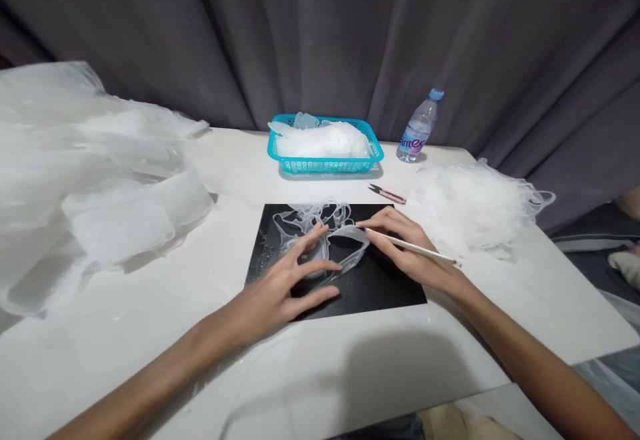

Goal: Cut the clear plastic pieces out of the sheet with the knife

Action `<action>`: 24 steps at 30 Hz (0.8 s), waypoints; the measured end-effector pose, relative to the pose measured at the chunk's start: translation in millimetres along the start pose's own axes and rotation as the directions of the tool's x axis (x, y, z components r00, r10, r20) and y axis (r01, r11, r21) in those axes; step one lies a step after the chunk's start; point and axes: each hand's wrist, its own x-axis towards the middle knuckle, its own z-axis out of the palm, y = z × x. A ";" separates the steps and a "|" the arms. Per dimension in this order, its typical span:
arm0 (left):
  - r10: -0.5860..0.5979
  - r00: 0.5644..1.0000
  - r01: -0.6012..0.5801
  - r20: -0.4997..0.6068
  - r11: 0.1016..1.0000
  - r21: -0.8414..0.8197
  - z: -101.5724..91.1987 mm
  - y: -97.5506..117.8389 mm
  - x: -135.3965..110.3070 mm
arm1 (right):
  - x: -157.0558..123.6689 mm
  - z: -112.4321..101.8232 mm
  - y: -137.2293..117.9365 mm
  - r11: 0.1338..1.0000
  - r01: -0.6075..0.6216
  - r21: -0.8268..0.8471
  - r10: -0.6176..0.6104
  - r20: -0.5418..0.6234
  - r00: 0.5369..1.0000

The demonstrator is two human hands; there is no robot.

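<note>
**Hands at work on clear film over a black mat**

The left hand lies flat with fingers spread, pressing on a tangle of clear film strips that sits on a black mat in the middle of the white surface. Its grip is open, holding nothing, fingertips touching the film and the mat. The right hand has its grip closed around a thin white stick, held like a pen, with the tip pointing at the film near the left fingertips.

Just behind the mat lie small pink-handled snips. Further back stands a turquoise basket filled with white material, and beside it a water bottle with a blue cap. A loose heap of clear strips rests right of the mat, and a big pile of white translucent sheeting covers the left side. A dark curtain hangs behind
</note>
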 end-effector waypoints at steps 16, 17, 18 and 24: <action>-0.432 0.881 0.304 0.192 0.207 -0.930 11.7 22.4 25.5 | -15.1 7.3 -17.0 0.999 0.029 0.032 -0.026 -0.087 0.996; -0.442 0.877 0.294 0.187 0.187 -0.937 12.7 22.1 25.0 | -14.4 3.8 -14.0 0.999 -0.038 0.017 0.040 -0.128 0.991; -0.447 0.876 0.283 0.182 0.170 -0.944 13.6 22.2 24.7 | -14.0 2.1 -11.4 0.996 -0.091 0.013 0.092 -0.133 0.987; -0.467 0.876 0.212 0.121 0.147 -0.966 18.2 26.4 23.4 | -17.9 23.7 -16.2 0.957 -0.248 0.148 0.210 0.234 0.949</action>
